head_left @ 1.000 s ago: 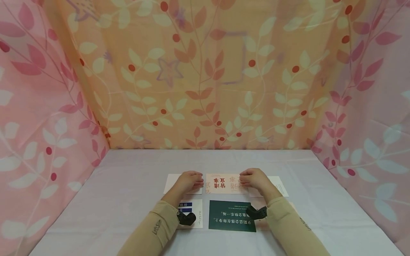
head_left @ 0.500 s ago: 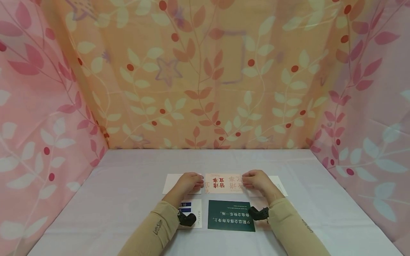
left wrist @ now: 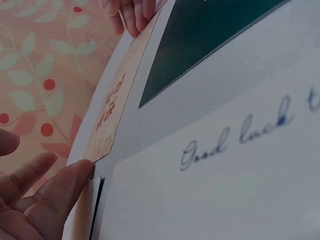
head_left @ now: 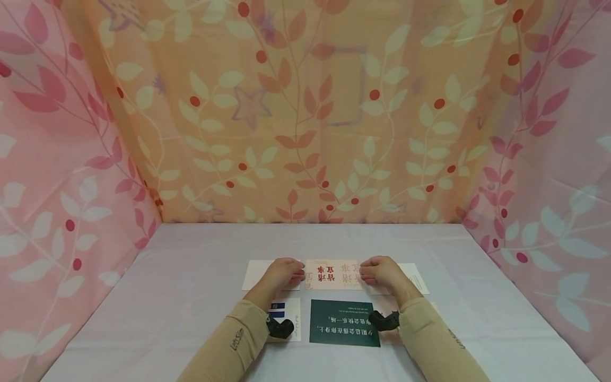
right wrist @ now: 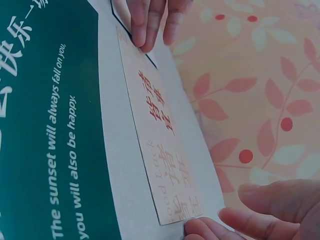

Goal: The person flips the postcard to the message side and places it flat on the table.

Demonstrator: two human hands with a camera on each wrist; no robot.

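Observation:
A cream postcard with red Chinese characters (head_left: pixel 329 274) lies in the middle of the far row of cards. My left hand (head_left: pixel 285 273) is at its left end, fingers fairly straight, with a fingertip (left wrist: pixel 82 170) right at the card's corner. Over the opposite end rests my right hand (head_left: pixel 383 271); in the right wrist view its fingers (right wrist: pixel 205 230) meet the card's short edge, thumb apart. Beneath the left hand is a whitish card (head_left: pixel 258 271), partly covered. Another pale card (head_left: pixel 414 273) shows under the right hand.
Nearer me lie a dark green card with white text (head_left: pixel 341 321), a white card with blue blocks (head_left: pixel 291 318) and a pale card mostly hidden by the right forearm. A white cloth (head_left: pixel 191 260) covers the table; leaf-patterned curtains (head_left: pixel 305 159) enclose its back and sides.
My right hand has shifted slightly right and toward me, uncovering a bit more of the cream postcard. The left hand has edged slightly right. The cards look unmoved.

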